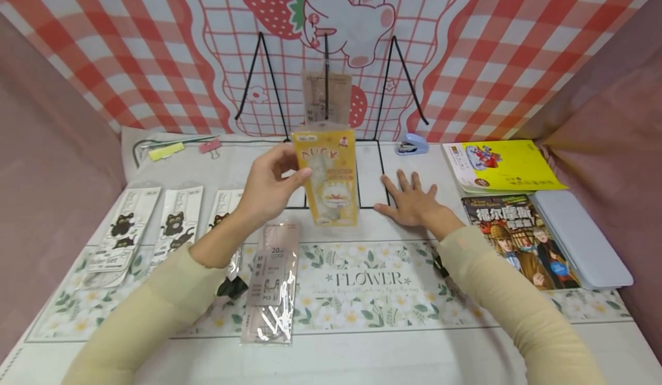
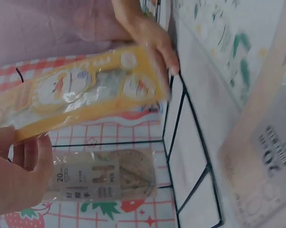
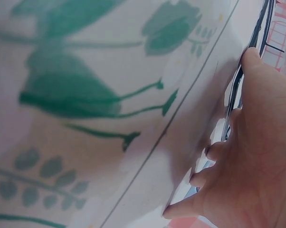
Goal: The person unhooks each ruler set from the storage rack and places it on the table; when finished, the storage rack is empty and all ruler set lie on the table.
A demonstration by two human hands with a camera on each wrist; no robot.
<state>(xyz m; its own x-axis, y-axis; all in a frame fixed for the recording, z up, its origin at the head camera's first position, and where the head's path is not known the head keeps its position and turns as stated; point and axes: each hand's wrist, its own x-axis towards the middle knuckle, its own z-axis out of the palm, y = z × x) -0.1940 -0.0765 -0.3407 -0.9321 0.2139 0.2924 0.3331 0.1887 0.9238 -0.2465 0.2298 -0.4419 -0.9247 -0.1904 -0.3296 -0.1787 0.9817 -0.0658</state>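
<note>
My left hand (image 1: 271,187) pinches the left edge of a yellow packet (image 1: 338,172) printed with DUCK and a white duck. The packet stands upright, in front of a black wire display rack (image 1: 395,39). Behind it, a pinkish 20 cm packet (image 1: 315,97) hangs from the rack's middle hook; the left wrist view shows this hanging packet (image 2: 86,178) below the yellow one. With fingers spread, my right hand (image 1: 414,204) rests on the tabletop, its thumb and index finger at the right side of the rack's base.
Several black-cat packets (image 1: 124,230) lie at left, beside another pinkish packet (image 1: 271,287). A yellow highlighter (image 1: 166,151) and pink binder clip (image 1: 210,147) sit back left. At right are a blue stapler (image 1: 412,144), a yellow book (image 1: 509,166), a comic-style book (image 1: 517,241) and a grey case (image 1: 584,241).
</note>
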